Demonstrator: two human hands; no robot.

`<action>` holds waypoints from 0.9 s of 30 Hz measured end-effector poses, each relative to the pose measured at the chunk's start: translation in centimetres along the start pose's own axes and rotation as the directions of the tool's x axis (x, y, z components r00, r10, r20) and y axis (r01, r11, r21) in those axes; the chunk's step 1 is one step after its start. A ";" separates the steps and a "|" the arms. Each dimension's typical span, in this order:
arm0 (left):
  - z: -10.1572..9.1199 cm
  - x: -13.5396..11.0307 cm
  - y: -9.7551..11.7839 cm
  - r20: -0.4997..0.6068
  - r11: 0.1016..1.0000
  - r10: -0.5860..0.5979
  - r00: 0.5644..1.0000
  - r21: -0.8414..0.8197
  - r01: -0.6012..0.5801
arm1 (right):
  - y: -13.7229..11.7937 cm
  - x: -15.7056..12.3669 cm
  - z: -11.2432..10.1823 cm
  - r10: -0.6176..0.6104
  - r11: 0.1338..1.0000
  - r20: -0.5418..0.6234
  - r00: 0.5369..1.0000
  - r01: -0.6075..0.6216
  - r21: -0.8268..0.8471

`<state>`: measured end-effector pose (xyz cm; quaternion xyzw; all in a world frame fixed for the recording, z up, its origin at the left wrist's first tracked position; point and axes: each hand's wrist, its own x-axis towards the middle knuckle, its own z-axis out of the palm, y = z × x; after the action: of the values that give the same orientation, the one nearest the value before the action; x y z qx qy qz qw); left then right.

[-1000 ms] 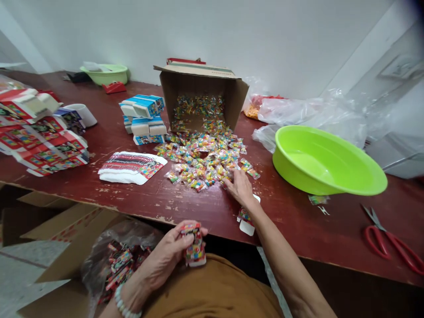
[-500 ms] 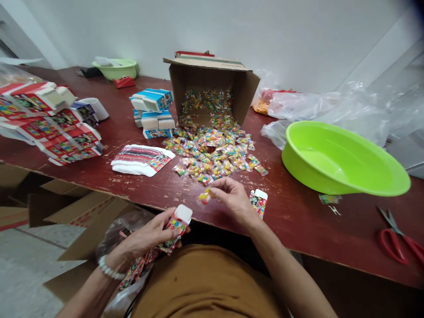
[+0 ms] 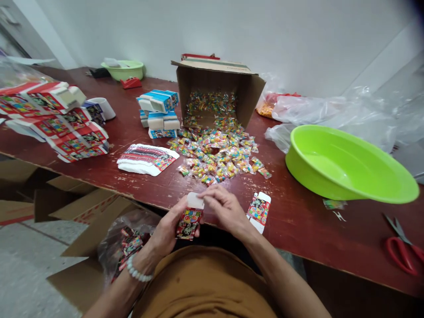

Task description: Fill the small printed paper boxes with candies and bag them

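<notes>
My left hand is closed around a small red printed candy box, held upright at the table's front edge. Its white top flap stands up. The bent fingers of my right hand pinch at that flap's edge; no candy packet shows in them. Just beyond both hands, a loose heap of small clear candy packets spills from a cardboard box lying on its side. To the right of my right hand lies another small box, flattened, with white flaps. A fanned stack of flattened boxes rests left of the heap.
Banded red box bundles are piled at left, blue bundles nearer the middle. A green basin and red-handled scissors are at right. Below the table's left edge, a plastic bag holds red boxes, beside open cartons.
My left hand brought the candy box right and more upright. My right hand moved left to its flap, and the yellow candy packet it held is out of sight.
</notes>
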<state>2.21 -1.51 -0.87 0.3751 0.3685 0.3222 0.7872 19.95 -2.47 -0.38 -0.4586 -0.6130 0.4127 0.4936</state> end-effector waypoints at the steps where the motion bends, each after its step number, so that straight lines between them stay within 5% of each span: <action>1: 0.1 0.0 0.0 -0.020 0.999 -0.034 0.999 -0.043 0.033 | 0.3 0.0 -0.1 0.070 0.994 -0.029 0.997 -0.067 0.087; 4: 0.2 0.1 -0.5 -0.063 0.998 -0.048 0.997 -0.037 0.046 | 1.3 0.1 0.2 0.276 0.898 0.124 0.953 -0.302 0.319; 7: 0.1 0.4 -1.1 -0.065 0.990 0.096 0.993 0.108 -0.089 | 1.7 -0.2 1.1 0.321 0.809 0.274 0.907 -0.413 0.419; 9: -0.1 0.6 -1.2 -0.050 0.982 0.114 0.992 0.154 -0.105 | 1.7 -0.4 1.5 0.281 0.849 0.172 0.944 -0.328 0.414; 12: 0.0 0.5 -0.4 0.008 0.999 -0.033 0.999 0.018 0.032 | 1.3 -0.8 1.5 0.064 0.979 -0.044 0.997 -0.054 0.198; 15: 0.3 0.3 0.3 0.101 0.971 -0.141 0.985 -0.179 0.158 | 0.7 -0.9 1.0 -0.117 0.993 0.026 0.993 0.118 -0.009; 18: 0.6 0.3 0.2 0.076 0.961 -0.147 0.986 -0.226 0.160 | 0.4 -0.7 1.0 -0.045 0.998 0.054 0.998 0.047 -0.030; 23: 0.7 0.5 -0.7 -0.061 0.994 -0.059 0.996 -0.094 0.053 | 0.9 0.1 1.9 0.243 0.917 0.165 0.956 -0.281 0.282; 25: 0.6 0.5 -0.8 -0.078 0.995 -0.070 0.994 -0.081 0.064 | 1.0 0.1 2.1 0.206 0.942 0.139 0.969 -0.235 0.240; 27: 0.3 0.6 -0.8 -0.110 0.992 -0.103 0.989 -0.089 0.094 | 0.8 -0.1 2.1 0.055 0.994 0.074 0.996 -0.062 0.088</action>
<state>2.93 -1.57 -1.57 0.3043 0.4172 0.3188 0.7948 17.98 -2.45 -1.54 -0.4385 -0.5973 0.4703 0.4793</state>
